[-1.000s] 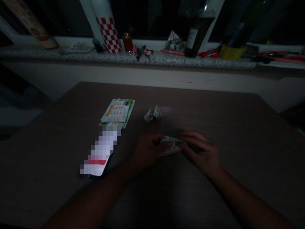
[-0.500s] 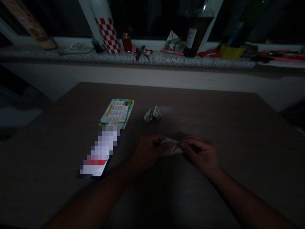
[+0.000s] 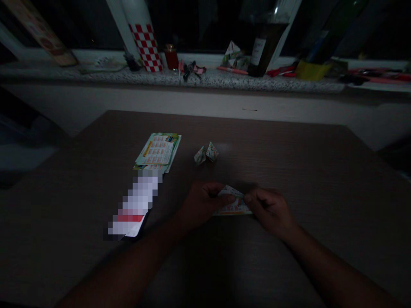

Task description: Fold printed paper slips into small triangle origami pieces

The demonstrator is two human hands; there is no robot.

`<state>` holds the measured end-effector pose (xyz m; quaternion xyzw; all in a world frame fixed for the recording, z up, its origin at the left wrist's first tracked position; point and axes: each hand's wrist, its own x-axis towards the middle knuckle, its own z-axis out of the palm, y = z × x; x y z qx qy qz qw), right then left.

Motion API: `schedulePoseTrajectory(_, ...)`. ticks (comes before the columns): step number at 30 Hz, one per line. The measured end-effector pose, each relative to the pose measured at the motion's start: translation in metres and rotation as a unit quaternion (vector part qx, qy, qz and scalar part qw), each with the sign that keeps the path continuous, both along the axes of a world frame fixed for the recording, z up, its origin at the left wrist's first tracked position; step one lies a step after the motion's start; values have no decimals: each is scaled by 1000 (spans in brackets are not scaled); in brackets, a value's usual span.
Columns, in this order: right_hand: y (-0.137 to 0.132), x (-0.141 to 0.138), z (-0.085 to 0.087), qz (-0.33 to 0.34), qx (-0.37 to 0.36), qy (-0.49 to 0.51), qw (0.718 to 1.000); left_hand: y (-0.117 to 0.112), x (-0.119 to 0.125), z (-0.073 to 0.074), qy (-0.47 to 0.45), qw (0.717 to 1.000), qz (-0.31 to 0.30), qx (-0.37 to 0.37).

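Between my two hands is a partly folded printed paper (image 3: pixel 236 208), its top corner turned into a point and its lower edge lying straight. My left hand (image 3: pixel 204 201) pinches its left side, thumb on top. The thumb and fingers of my right hand (image 3: pixel 269 207) close on its right side. Just beyond my hands, two small folded paper pieces (image 3: pixel 212 152) stand side by side, pointed at the top. A stack of printed paper sheets (image 3: pixel 157 149) lies to the left of them.
A phone (image 3: pixel 136 209) with a blurred screen lies left of my left forearm on the wooden table (image 3: pixel 289 154). Behind, the stone windowsill (image 3: pixel 212 81) holds a red-and-white checked bottle (image 3: pixel 147 47), a dark bottle (image 3: pixel 261 49), a small red jar (image 3: pixel 171 57) and other odds and ends.
The paper between my hands now shows more of its printed face, and its lower edge sits a little lower. My right hand has shifted slightly down. The other things stay put.
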<state>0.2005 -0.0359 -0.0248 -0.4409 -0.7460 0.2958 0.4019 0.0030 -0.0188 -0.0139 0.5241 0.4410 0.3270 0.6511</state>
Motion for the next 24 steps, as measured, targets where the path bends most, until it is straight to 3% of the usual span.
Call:
schedulePoseTrajectory(10,-3,-1,5,15,-45,18,999,0,-1,-2,-47,997,-12,-52)
schedulePoseTrajectory(19,0,4,-4,51,-153,88,983,1,-2,2,-40,998,-7,-43)
schedulePoseTrajectory(24,3,11,-7,-5,-127,146,981,3,-7,4,-8,999,11,-34)
